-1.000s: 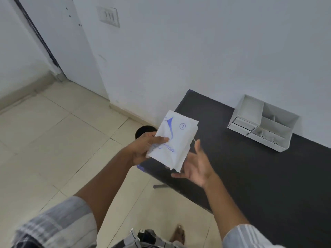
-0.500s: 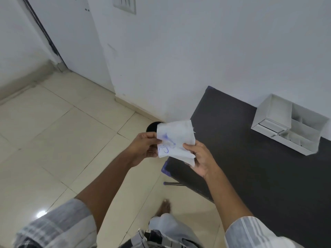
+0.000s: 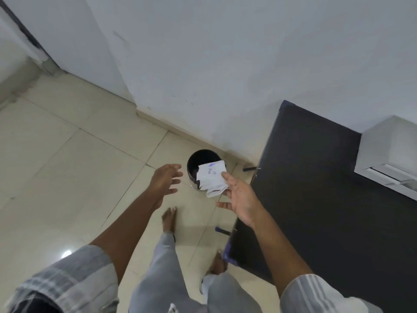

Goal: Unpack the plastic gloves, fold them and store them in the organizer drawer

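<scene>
Fingertips of the right hand (image 3: pixel 240 199) pinch a crumpled white wrapper (image 3: pixel 211 179) over the black bin (image 3: pixel 198 161); the left hand (image 3: pixel 165 180) hangs spread and empty. Apparently discarding packaging; no gloves visible, and the white organizer (image 3: pixel 388 152) waits on the dark table (image 3: pixel 316 188).

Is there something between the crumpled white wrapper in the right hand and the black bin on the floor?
Nothing visible. The right hand holds the wrapper directly over the open bin; the left hand is off to the side.
</scene>
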